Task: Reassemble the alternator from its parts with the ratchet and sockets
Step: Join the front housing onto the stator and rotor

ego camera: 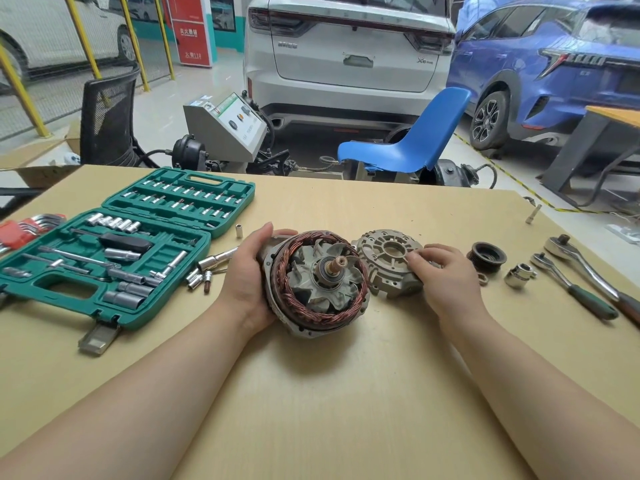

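Right now the left hand is cupping the left side of the alternator body, fingers spread and curled around the housing rim, thumb lying over its top edge. That body is resting on the wooden table at the centre, open face up, so the copper stator windings are ringing the rotor and the shaft is pointing upward. The right hand is lying on the right edge of the rear end cover, fingers bent and fingertips pressing on the casting; whether it is actually gripping the cover I cannot tell. The cover is sitting flat just beside the body, touching or nearly touching it.

Further right, the black pulley is lying near a loose socket, and two ratchets are lying slantwise close to the table's right edge. On the left, the green socket set case is standing open, with several loose sockets scattered between it and the left hand, and red hex keys are poking out beyond the case.
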